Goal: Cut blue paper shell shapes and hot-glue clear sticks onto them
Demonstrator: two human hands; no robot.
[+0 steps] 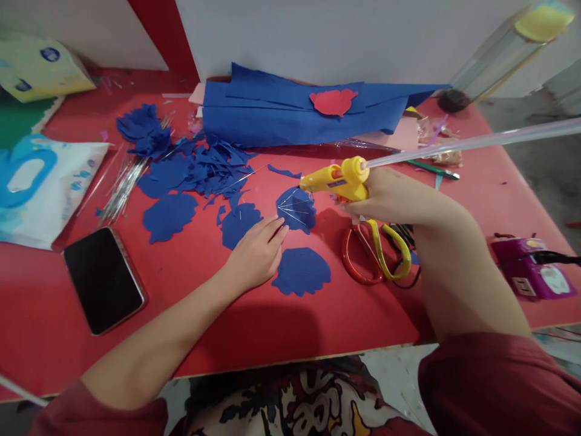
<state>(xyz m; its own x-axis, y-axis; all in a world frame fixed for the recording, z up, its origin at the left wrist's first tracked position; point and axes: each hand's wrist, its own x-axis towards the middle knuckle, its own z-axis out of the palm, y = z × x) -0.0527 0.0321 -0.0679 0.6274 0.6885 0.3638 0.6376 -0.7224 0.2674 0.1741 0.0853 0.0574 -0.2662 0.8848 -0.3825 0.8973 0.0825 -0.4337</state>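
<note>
My right hand [385,197] is wrapped round a yellow hot glue gun [333,177], with a long clear glue stick [472,146] sticking out of its back. The nozzle is over the upper edge of a scalloped blue cutout [299,221], on which several thin pale lines, wires or glue strands, fan out. My left hand [256,254] lies flat, its fingertips at that cutout's left edge; the thumb is hidden. Partly under the left hand is another blue cutout [233,227]. Nearer me lies a third blue cutout [303,270].
Scissors [363,254] with red and yellow handles lie below the glue gun. Blue scraps [218,163], silver wires [124,184] and a phone [104,278] are on the left. Folded blue sheets [281,115] lie at the back. A purple box with a cable [531,266] stands far right.
</note>
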